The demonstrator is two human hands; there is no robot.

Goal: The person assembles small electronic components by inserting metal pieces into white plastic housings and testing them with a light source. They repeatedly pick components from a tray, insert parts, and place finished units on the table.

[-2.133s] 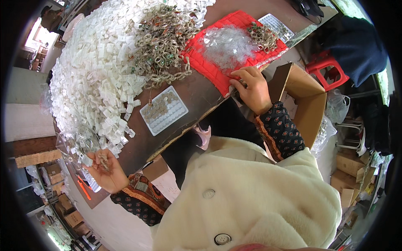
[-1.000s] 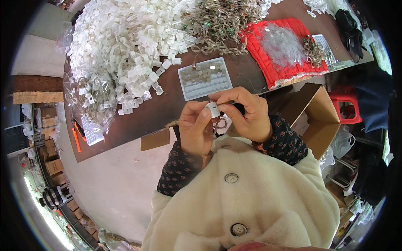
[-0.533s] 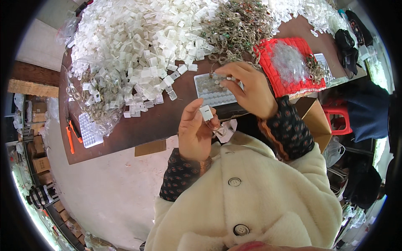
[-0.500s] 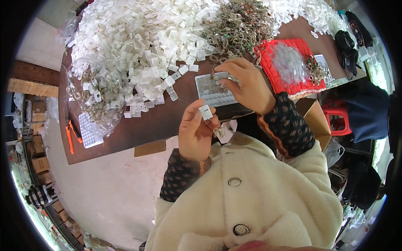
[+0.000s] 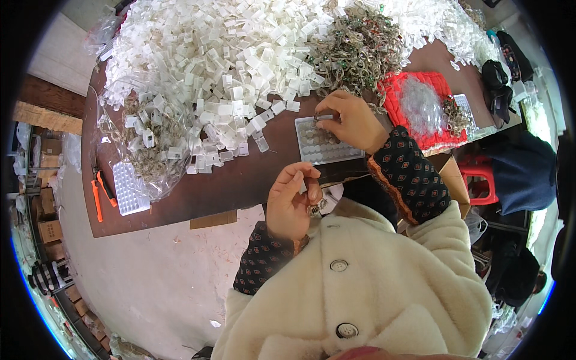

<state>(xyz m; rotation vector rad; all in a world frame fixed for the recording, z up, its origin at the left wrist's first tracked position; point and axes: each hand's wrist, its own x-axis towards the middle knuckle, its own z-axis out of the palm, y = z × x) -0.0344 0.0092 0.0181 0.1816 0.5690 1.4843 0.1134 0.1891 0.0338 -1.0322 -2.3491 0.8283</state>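
My left hand (image 5: 291, 204) is closed in front of the table edge. A small white plastic piece (image 5: 302, 187) peeks out between its thumb and fingers, mostly covered. A little bunch of thin coiled wires (image 5: 315, 209) sticks out below the fingers. My right hand (image 5: 355, 122) is bent over a white tray (image 5: 300, 144) holding rows of small round button-like pieces. Its thumb and forefinger pinch a tiny greyish thing (image 5: 324, 116) at the tray's far part, too small to name.
A big heap of white plastic casings (image 5: 222, 66) spreads over the table (image 5: 198, 192). Beyond the tray lies a wire tangle (image 5: 360, 48). A clear bag (image 5: 153, 138), white blister tray (image 5: 129, 187) and orange-handled pliers (image 5: 98, 195) are at left, a red cloth (image 5: 393, 102) at right.
My left hand has turned and lowered slightly, so its white piece is now mostly hidden. The right hand's fingertips have come down over the tray's far part. The view has shifted a little.
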